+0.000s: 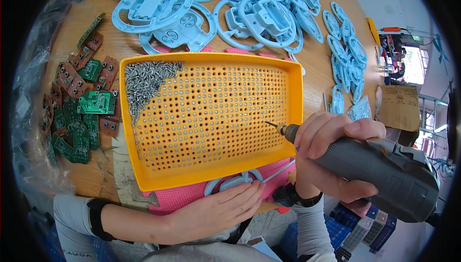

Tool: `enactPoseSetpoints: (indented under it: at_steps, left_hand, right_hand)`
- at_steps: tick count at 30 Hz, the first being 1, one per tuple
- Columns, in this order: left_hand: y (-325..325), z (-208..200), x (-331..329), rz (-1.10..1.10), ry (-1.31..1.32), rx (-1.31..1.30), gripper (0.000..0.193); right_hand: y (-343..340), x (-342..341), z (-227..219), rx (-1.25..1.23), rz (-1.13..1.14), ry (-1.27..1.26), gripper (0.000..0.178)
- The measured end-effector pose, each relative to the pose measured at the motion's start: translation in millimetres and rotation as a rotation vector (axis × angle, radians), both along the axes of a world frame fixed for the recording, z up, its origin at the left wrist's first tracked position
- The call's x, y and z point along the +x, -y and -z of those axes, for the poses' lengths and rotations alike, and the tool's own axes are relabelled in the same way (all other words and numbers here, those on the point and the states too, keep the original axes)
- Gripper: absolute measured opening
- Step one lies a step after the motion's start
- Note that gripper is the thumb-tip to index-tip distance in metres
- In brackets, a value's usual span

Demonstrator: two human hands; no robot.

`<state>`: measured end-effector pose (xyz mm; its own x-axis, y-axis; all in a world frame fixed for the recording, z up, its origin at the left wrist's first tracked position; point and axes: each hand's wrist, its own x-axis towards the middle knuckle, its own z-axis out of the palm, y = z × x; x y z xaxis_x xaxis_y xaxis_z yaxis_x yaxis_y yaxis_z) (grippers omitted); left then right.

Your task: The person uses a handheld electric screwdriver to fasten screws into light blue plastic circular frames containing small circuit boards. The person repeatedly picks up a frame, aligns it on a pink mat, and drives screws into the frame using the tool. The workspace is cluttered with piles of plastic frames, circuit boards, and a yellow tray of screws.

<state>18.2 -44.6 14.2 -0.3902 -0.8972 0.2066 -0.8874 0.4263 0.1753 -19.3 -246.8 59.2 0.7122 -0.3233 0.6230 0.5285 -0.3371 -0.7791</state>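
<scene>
Dark lettering runs along the left grey sleeve (72,243). The left hand (216,211) lies flat over 1 light-blue plastic part (235,182) on the pink foam mat (175,198), just beside the tray's near wall; whether its fingers grip the part cannot be told. The right hand (314,139) wraps firmly around a dark electric screwdriver (379,175), its bit above the tray's right side; markings on the casing are unclear. The yellow tray (216,170) has rows of holes, many filled with screws, and loose silver screws (146,82) heap in its far-left corner. Green and brown circuit boards (96,102) pile left of it. Beyond lie more light-blue parts (264,17); far right stands a cardboard box (398,106), contents hidden.
</scene>
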Motion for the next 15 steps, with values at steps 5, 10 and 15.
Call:
enactPoseSetpoints:
  at_steps: [5, 10, 15]
  left_hand:
    - [0.0, -0.3, 0.6, -0.002, 0.011, -0.005, 0.049]
    - [-0.3, 1.2, 0.2, 0.001, 0.012, -0.001, 0.049]
    - [1.1, 1.4, 1.4, 0.025, -0.006, 0.005, 0.049]
  right_hand:
    - [0.3, 0.6, 0.1, -0.037, -0.011, 0.016, 0.073]
    - [0.8, 1.7, 0.6, -0.058, -0.008, 0.027, 0.074]
    - [0.9, 0.6, -2.0, -0.075, -0.018, -0.017, 0.075]
